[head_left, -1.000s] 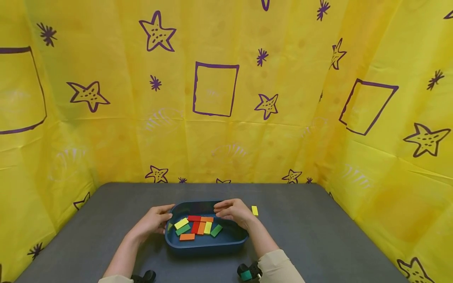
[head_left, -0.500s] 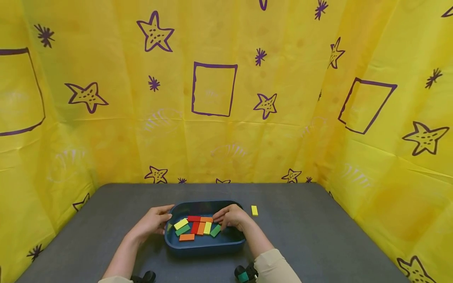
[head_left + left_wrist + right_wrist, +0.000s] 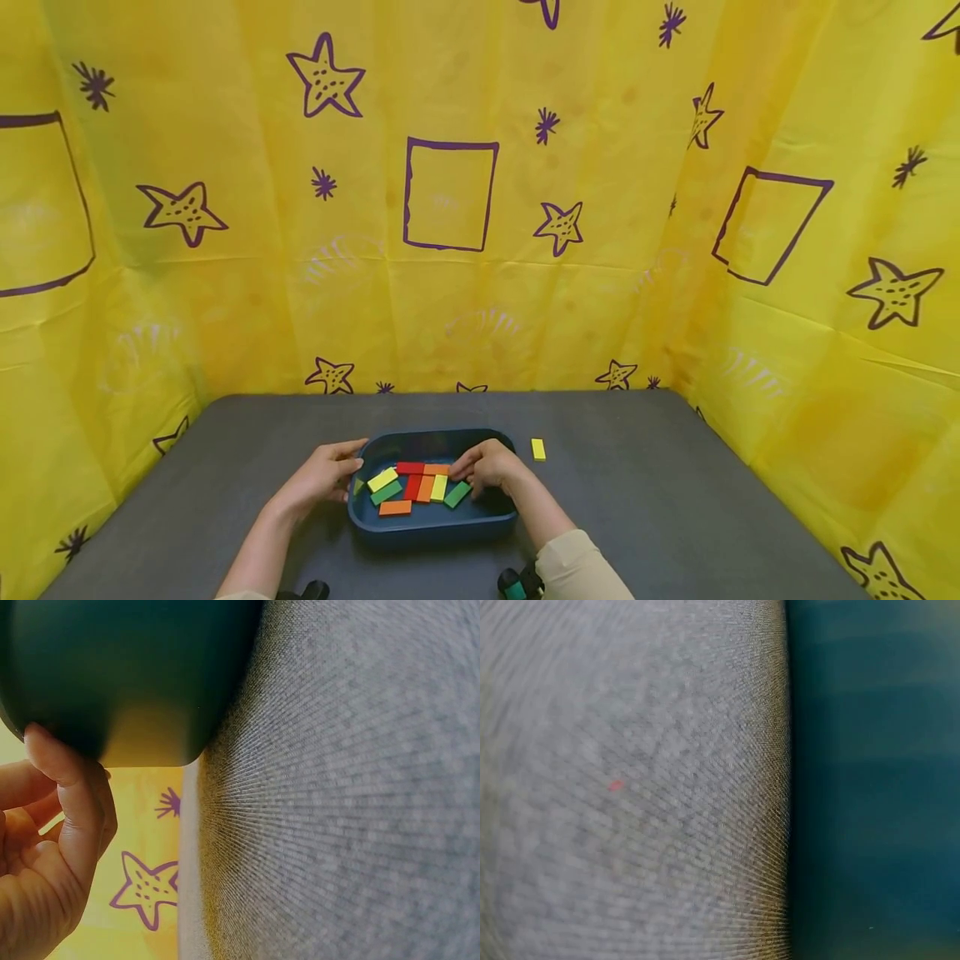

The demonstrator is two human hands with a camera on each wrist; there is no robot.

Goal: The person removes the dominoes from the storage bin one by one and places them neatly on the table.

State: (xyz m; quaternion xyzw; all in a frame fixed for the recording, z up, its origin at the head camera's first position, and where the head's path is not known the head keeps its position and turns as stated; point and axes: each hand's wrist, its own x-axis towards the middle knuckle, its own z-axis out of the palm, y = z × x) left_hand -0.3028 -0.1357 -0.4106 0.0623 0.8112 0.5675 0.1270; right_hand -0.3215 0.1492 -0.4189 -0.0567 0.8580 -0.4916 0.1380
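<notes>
Yellow sheeting printed with purple stars and squares walls in the dark grey felt-covered worktop (image 3: 637, 500), and your dark blue oval plastic tray (image 3: 435, 529) sits near its front edge, between your forearms. Your left hand (image 3: 318, 477) grips the tray's left end, thumb over the rim and fingers against the outer wall, which looks meant to steady it; the left wrist view shows a fingertip pressed to that rounded wall (image 3: 112, 682). Your right hand (image 3: 487, 467) reaches inside, fingers curled down at the green rectangular block (image 3: 457, 494); whether that grip has closed on the block or merely touches it, I cannot tell. Beside it, flat rectangular blocks in red, orange, yellow-green and green lie loosely side by side on the tray's floor. One small yellow block (image 3: 537, 449) lies alone on the worktop, just right of the tray.
</notes>
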